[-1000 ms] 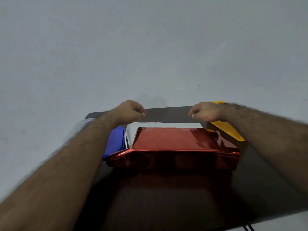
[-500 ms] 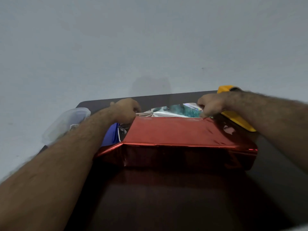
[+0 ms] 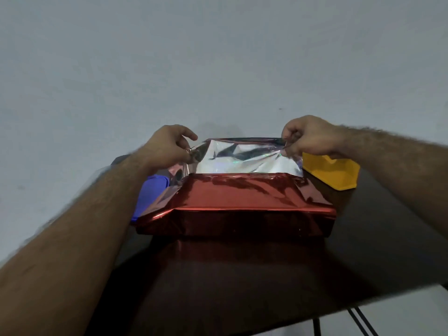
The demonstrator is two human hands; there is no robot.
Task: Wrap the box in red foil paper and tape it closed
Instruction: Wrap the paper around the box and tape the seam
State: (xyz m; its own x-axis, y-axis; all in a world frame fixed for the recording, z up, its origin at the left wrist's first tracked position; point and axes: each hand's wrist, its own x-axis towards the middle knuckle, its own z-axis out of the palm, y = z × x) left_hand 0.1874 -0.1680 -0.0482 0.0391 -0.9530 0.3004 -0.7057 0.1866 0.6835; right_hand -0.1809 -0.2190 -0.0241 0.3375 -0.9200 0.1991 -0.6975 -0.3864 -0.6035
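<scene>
Dark glossy tabletop (image 3: 242,275) fills the lower frame. At centre sits the box wrapped in shiny red foil paper (image 3: 237,202). Behind it a loose flap (image 3: 242,156) stands up, silver underside showing. Left hand (image 3: 167,146) pinches the flap's left corner; right hand (image 3: 308,139) pinches the right corner. Blue plastic object (image 3: 151,192) mid-left, yellow plastic tray (image 3: 334,170) mid-right.
</scene>
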